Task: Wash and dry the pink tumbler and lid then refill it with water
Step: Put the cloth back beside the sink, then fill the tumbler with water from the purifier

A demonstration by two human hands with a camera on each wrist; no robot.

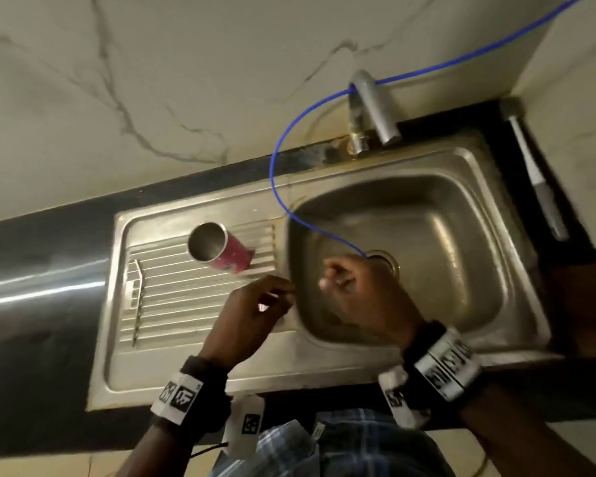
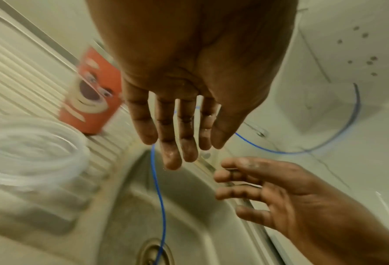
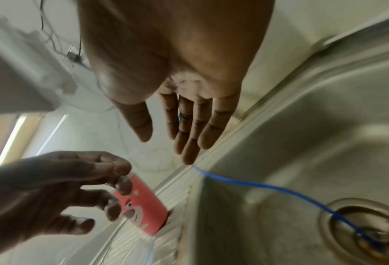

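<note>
Both my hands are hanging over the sink right now and neither has hold of anything. My left hand (image 1: 252, 321) is over the seam between the ribbed drainboard (image 1: 186, 297) and the basin (image 1: 427, 242), fingers (image 2: 166, 125) loose and nearly straight, wet at the tips. My right hand (image 1: 362, 297) is just beside it, over the basin, fingers (image 3: 189, 129) also relaxed and spread a little. The two hands are close but not touching.

The pink tumbler (image 1: 221, 251) sits on the drainboard just beyond my left fingertips, mouth open with its steel inside showing, and the bear face print on its side turns up in both wrist views. In the head view it looks tilted or lying down, in the wrist views more upright, so I can't tell which.

The left wrist view shows something clear and round with rings (image 2: 30, 154), blurred, down on the drainboard to the left of my fingers. Could be the lid, can't tell for sure.

A thin blue tube (image 1: 279, 139) loops past the tap (image 1: 375, 108) and runs down into the drain (image 1: 386, 261), just past my right fingers. A knife-like tool (image 1: 537, 177) lies on the dark counter, far right of my hands.
</note>
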